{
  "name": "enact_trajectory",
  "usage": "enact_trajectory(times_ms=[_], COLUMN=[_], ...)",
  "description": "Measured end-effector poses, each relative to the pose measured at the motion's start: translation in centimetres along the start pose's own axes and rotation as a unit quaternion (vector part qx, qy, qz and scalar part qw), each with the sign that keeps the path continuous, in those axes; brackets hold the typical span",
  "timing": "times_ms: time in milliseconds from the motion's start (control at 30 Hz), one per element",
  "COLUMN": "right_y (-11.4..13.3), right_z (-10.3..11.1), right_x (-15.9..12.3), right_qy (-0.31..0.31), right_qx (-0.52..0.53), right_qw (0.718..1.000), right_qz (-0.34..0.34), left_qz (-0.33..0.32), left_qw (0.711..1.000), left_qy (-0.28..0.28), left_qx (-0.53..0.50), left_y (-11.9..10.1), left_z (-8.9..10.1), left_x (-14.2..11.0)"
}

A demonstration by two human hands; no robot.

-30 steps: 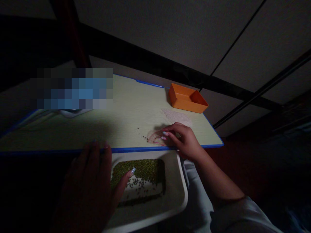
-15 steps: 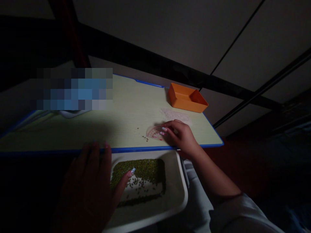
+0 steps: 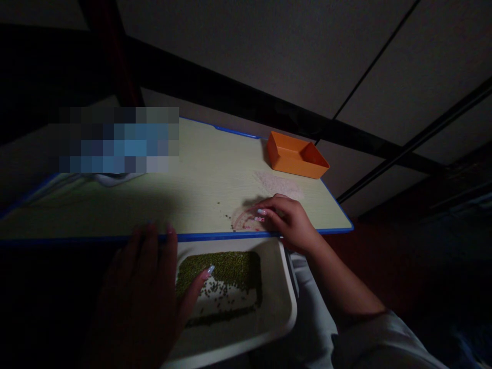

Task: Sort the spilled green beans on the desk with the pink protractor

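Note:
My right hand [image 3: 286,218] pinches a clear plastic piece with a curved edge and pink marks, which looks like a protractor [image 3: 241,218]. It is on the tabletop near the front edge, with a few loose dark grains [image 3: 227,217] beside its left side. Below that edge is a white tub [image 3: 282,302] holding green beans, apparently mung beans [image 3: 234,261]. My left hand [image 3: 149,287], in deep shadow, lies over the tub's left side with fingers spread. Its fingertips reach the table edge, and the thumb extends above the beans.
An orange open box [image 3: 295,163] stands at the far right of the pale, blue-edged table [image 3: 200,179]. In front of it lies a patch of white grains [image 3: 280,183], like rice. A blurred-out blue object [image 3: 126,146] stands at the left. A wall rises behind.
My right hand has drawn the plastic piece slightly toward the front edge and to the right. Some dark grains have shifted closer to the edge. My left hand stays in place.

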State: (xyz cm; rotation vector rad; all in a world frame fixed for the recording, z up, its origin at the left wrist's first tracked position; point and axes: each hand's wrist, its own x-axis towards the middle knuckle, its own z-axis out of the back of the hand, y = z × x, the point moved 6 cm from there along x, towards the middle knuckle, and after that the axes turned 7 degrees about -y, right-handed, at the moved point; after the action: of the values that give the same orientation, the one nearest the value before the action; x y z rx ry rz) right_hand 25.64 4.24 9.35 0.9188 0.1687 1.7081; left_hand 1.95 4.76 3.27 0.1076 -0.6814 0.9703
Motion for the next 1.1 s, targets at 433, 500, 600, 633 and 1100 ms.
enact_trajectory(times_ms=[433,500,600,633,1100], right_y=[0.07,0.13,0.31,0.35,1.07], right_z=[0.36,0.15,-0.16,-0.21,0.19], right_x=[0.48,0.63,0.72,0.7,0.13], right_qy=[-0.038,-0.034,-0.023,-0.02,-0.024], right_qx=[-0.03,-0.035,-0.021,-0.017,0.0], right_qw=[0.999,0.998,0.999,0.999,0.999], right_qz=[0.019,0.026,0.026,0.023,0.032], left_qz=[0.005,0.008,0.009,0.007,0.005], left_qw=[1.0,1.0,1.0,1.0,1.0], left_qy=[0.001,-0.001,0.0,0.004,0.015], left_qx=[-0.005,-0.007,-0.011,-0.012,-0.005], left_y=[-0.01,0.0,0.04,0.03,0.07], left_z=[0.03,0.08,0.19,0.2,0.11], left_x=[-0.13,-0.09,-0.07,-0.06,-0.16])
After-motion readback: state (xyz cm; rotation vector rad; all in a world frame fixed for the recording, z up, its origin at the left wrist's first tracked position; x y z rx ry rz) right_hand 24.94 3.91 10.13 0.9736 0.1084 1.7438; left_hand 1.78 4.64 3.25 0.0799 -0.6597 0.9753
